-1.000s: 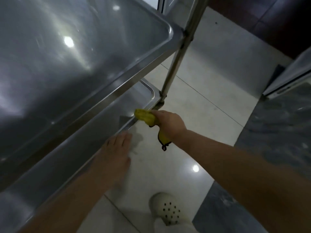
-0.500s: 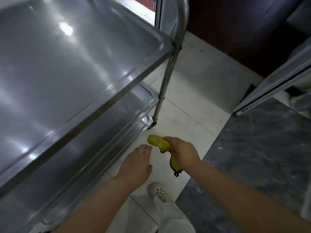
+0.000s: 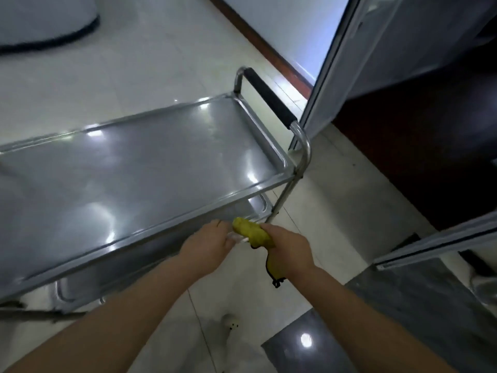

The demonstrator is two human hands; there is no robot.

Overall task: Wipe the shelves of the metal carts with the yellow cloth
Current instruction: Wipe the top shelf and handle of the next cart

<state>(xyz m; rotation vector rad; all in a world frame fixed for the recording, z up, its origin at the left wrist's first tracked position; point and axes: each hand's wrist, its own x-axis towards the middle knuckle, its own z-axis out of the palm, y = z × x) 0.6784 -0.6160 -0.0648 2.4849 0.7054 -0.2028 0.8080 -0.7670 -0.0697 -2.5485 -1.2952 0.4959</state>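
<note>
The right hand (image 3: pixel 289 244), fingers wrapped round the bunched yellow cloth (image 3: pixel 252 232), has risen from the lower shelf (image 3: pixel 255 207); the left hand (image 3: pixel 208 243) now reaches its curled fingers to the cloth's end, probably regathering it.

Dim, bluish, soft picture; ceiling lights glare on the steel shelf (image 3: pixel 139 179) and floor; edges bend.

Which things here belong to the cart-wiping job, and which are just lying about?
Job:
- yellow cloth, bunched in the right hand
- left hand, reaching to the cloth
- metal cart's top shelf
- lower shelf

Lying about:
- black-padded cart handle
- white shoe
- door frame
</note>
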